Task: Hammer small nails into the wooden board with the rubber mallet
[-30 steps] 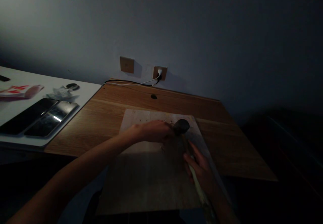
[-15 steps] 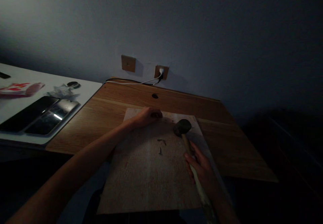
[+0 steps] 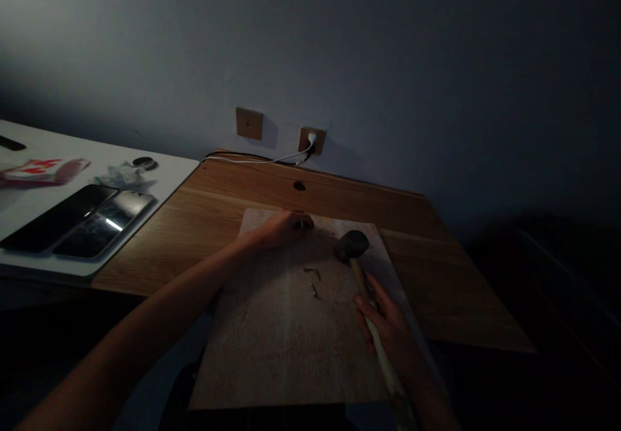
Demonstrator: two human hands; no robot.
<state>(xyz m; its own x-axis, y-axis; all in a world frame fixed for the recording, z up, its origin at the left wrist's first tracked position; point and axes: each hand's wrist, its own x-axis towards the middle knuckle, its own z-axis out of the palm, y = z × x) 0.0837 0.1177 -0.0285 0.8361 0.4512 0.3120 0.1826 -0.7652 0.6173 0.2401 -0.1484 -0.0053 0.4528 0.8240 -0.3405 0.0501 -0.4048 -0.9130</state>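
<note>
A mallet (image 3: 381, 351) with a dark head and a pale wooden handle is in my right hand (image 3: 388, 321), fingers wrapped round the handle. Its head is over the right side of a thin wooden board (image 3: 262, 353). My left hand (image 3: 288, 226) rests at the board's far edge with its fingers curled together; what they hold, if anything, I cannot make out. Between the hands lie small metal pieces: a short nail-like piece (image 3: 314, 290) and, just beyond it, thin pieces (image 3: 312, 271) that look bent or crossed.
The board lies on a wooden desk (image 3: 412, 269) and overhangs its front edge. At the left, a white table (image 3: 29, 214) carries two phone-like devices (image 3: 104, 224), a red and white packet (image 3: 46, 169) and crumpled plastic (image 3: 123, 175). Cables (image 3: 262, 160) run to a wall socket (image 3: 313, 140).
The short nail-like piece on the board has shifted slightly right and turned to a slant. Both hands and the mallet stay almost in place.
</note>
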